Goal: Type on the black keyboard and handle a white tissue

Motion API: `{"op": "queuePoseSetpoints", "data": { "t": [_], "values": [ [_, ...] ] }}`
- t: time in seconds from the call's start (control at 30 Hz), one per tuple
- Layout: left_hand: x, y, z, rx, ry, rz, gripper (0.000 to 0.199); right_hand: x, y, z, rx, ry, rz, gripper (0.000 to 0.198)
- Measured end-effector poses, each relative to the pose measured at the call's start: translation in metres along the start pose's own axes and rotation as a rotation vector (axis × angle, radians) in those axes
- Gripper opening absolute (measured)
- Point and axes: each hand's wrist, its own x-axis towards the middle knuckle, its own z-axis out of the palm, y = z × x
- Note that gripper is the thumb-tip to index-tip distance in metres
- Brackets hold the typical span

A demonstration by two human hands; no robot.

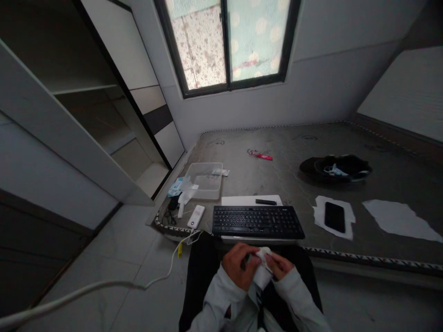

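Note:
Over my lap, my left hand (238, 265) and my right hand (279, 264) pinch a crumpled white tissue (263, 275) between them. Its lower part hangs down, and whether anything is wrapped inside cannot be seen. The fingers of both hands are closed at its top. Just beyond them, on the edge of the mattress, lies a black keyboard (256, 221). A white sheet (238, 201) sits behind the keyboard, with a short black stick-like item (266, 202) on it.
On the left are a clear plastic box (206, 180), a white power bank (196, 216) and a white cable (166, 276) trailing to the floor. To the right, a black phone (334, 216) rests on white paper. Farther back are a black cap (335, 168) and a red strip (262, 156).

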Motion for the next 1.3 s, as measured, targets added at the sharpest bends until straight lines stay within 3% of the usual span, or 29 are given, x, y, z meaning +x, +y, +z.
{"op": "queuePoseSetpoints", "data": {
  "t": [0.27, 0.43, 0.53, 0.77, 1.07, 1.3],
  "values": [
    [-0.002, -0.007, 0.005, 0.009, -0.079, -0.142, 0.043, 0.005, 0.007, -0.003, 0.067, 0.012, 0.042, 0.053],
    [-0.004, -0.015, 0.004, 0.007, -0.011, -0.236, 0.026, 0.006, 0.016, -0.004, 0.043, 0.03, -0.005, 0.055],
    [-0.006, -0.014, 0.007, 0.004, 0.03, -0.248, 0.018, 0.006, 0.018, -0.004, 0.029, 0.02, 0.056, 0.051],
    [-0.012, -0.01, 0.017, -0.32, 0.046, -0.453, 0.033, 0.002, 0.007, 0.006, 0.033, 0.092, 0.01, 0.057],
    [-0.006, -0.011, 0.014, -0.349, 0.043, -0.377, 0.031, 0.002, 0.021, 0.006, 0.068, 0.0, 0.011, 0.056],
    [-0.008, -0.008, 0.018, -0.316, -0.035, -0.452, 0.031, -0.001, 0.014, -0.001, -0.021, 0.146, -0.061, 0.051]
  ]
}}
